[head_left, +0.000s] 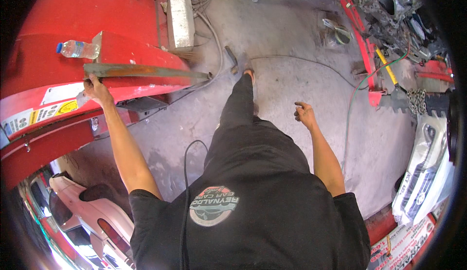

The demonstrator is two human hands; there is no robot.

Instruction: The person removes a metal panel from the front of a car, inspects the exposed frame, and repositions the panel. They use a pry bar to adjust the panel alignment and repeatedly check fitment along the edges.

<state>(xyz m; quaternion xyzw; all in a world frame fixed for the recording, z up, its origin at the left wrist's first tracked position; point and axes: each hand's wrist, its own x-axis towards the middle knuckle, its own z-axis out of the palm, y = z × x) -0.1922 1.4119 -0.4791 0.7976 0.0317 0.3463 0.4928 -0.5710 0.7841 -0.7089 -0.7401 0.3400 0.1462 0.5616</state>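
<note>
At the left, my left hand [98, 92] is closed at the near end of a long, rusty metal bar [146, 70]. The bar stretches to the right along the edge of a large red machine [102, 12], its far end out over the floor. Just beyond the hand, a clear water bottle [80, 50] with a blue cap lies on its side on the red surface. My right hand [305, 115] hangs over the floor to the right of my legs, holding nothing, its fingers loosely bent and apart.
Near my forward foot lies a dark metal piece [230, 56]. A hose [311, 62] crosses the concrete floor. A silver box [180, 21] stands by the machine. On the right are a red frame [362, 41], a chain [417, 102] and a plastic-wrapped car part [423, 173]. A car [92, 207] is behind left.
</note>
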